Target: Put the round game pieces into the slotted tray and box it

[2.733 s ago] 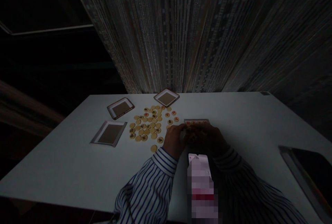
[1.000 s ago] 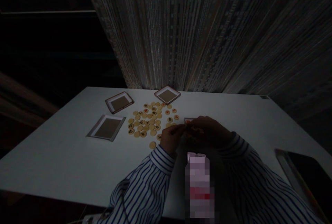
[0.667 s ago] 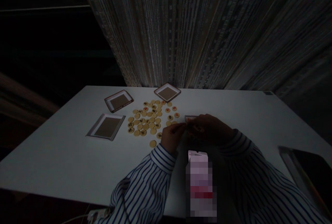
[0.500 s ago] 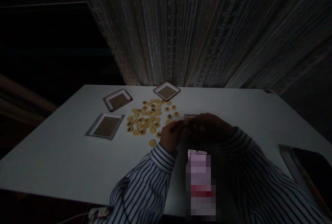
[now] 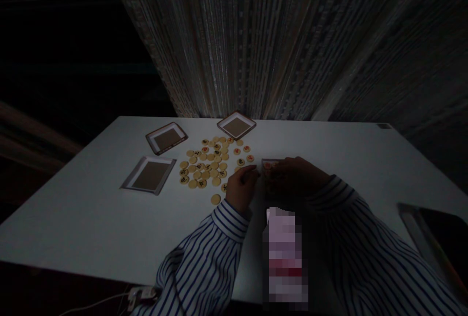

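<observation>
Just off tray edge (image 5: pixel 263 161), left hand (image 5: pixel 240 193)

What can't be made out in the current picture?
All in the head view:
Tray, interior: mostly hidden by the right hand.
What the right hand grips, if anything: lost in shadow.
Phone screen: pixelated.
Dark object: cut off by the right edge.
Loose pieces, some characters: too small, dim.

On the table (image 5: pixel 91 208), Chinese chess pieces (image 5: pixel 214 165) lie with a front tray (image 5: pixel 161 178) and, behind it, a rear tray (image 5: pixel 167 138) to their left; a third tray (image 5: pixel 236 126) sits behind them, before the curtain (image 5: pixel 234 38); to their right, the right hand (image 5: pixel 298 177) is over a fourth tray (image 5: pixel 269 160) holding more pieces, the phone (image 5: pixel 283 238) in front
</observation>
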A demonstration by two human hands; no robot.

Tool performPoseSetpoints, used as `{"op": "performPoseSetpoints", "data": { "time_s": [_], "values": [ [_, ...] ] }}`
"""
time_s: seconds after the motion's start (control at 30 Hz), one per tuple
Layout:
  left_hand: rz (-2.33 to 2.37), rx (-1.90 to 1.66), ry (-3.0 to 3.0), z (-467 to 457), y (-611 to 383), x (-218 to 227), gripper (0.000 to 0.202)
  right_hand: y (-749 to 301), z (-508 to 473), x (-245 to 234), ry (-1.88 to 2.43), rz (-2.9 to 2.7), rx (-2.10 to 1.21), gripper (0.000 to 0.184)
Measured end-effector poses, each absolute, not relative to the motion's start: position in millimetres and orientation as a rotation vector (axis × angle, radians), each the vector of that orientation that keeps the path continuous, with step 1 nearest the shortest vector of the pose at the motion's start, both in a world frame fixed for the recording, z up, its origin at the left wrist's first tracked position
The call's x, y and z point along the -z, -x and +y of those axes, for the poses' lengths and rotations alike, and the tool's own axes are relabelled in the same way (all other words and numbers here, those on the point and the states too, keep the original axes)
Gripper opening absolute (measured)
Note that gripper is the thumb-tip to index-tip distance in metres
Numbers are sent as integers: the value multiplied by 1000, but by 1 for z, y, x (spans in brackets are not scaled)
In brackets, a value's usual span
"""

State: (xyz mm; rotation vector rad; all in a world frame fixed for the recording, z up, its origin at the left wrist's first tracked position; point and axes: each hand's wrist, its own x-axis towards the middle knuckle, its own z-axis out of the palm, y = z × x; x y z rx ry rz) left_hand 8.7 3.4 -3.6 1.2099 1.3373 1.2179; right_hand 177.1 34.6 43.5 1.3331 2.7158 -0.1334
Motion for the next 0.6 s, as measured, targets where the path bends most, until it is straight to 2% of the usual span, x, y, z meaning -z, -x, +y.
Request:
{"op": "performPoseSetpoints", "data": {
  "time_s": [0.6],
  "values": [
    [1327,-1186,-1235,5,-7,8,21,-179,40,-32,-1286,2670,147,26]
  ]
}}
